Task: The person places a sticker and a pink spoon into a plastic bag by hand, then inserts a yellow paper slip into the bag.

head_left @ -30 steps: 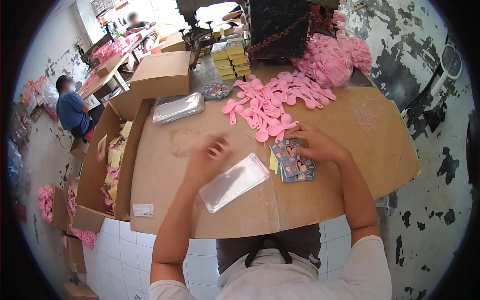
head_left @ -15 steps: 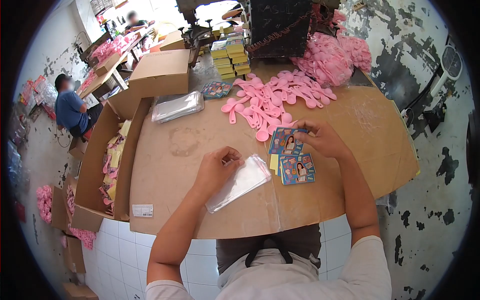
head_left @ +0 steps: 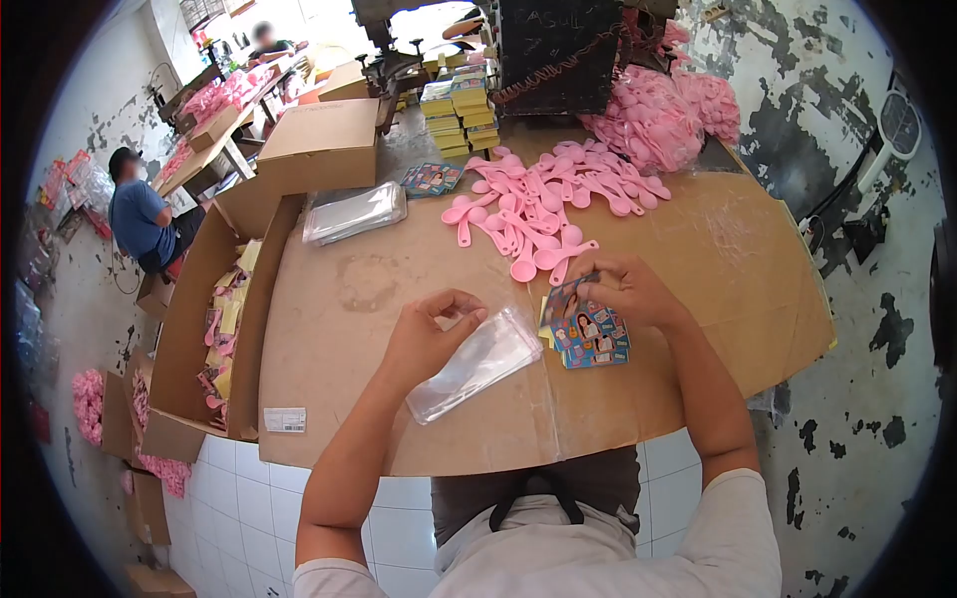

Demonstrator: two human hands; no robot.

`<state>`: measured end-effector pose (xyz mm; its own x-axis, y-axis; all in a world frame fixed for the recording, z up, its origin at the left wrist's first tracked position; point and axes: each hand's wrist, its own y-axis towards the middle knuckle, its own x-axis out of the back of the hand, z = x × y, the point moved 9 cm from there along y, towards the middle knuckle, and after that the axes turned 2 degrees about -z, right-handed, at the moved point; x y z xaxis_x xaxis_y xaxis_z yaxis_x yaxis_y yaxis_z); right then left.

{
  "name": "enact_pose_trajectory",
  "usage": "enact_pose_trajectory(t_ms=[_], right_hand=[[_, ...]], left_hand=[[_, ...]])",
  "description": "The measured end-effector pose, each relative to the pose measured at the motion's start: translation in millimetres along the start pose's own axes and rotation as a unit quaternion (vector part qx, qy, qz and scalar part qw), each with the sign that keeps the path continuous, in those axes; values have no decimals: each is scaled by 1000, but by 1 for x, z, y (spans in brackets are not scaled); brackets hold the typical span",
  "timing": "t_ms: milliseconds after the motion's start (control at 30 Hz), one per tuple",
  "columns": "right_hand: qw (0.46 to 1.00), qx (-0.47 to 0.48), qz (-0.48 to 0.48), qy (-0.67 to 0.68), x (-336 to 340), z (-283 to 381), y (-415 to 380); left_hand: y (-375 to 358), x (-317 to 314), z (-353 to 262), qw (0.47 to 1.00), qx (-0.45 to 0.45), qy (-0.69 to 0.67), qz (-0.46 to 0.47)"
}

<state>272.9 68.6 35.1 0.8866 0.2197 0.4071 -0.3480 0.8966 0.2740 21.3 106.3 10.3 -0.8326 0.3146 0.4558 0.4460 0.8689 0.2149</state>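
My left hand is over the upper left edge of a stack of clear plastic sleeves, thumb and fingertips close together on a sleeve's edge. A blue printed card, tilted and blurred, is pinched in my right hand. Right below it lie more blue cards with a picture on them, fanned on the cardboard, with yellow edges showing at their left. A pile of pink spoons spreads just beyond my right hand.
An open box holding yellow cards and pink spoons stands at the left. Behind are a sleeve stack, blue cards, stacked card bundles, a closed box and bagged spoons. A person sits far left.
My right hand has moved slightly down and right, tilting the card it holds. More of the nearest pink spoons shows. My left hand has shifted slightly at the sleeves, whose top one looks more lifted.
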Motion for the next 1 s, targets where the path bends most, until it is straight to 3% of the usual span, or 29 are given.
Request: enact_pose_trajectory(t_ms=[67,167,300,367,500,667,867,1000], right_hand=[[988,-31,52,140,-26,0,-2],[990,37,105,-88,-62,13,-1],[981,52,87,-167,-71,11,-3],[982,75,76,-153,-67,21,-2],[998,-10,-17,-67,-38,3,3],[973,-54,-192,116,-12,3,2],[987,83,-113,-77,-29,39,1],[983,51,-175,-21,-18,29,-1]], left_hand=[[-1,-5,6,999,35,-24,25],[-2,-6,11,998,52,-21,22],[3,12,3,996,27,-69,-46],[3,19,0,986,70,-147,-23],[-2,18,-9,962,104,-251,22],[-5,-8,-5,968,102,-221,64],[-9,-22,-7,970,102,-206,74],[-10,-28,-7,967,83,-225,89]])
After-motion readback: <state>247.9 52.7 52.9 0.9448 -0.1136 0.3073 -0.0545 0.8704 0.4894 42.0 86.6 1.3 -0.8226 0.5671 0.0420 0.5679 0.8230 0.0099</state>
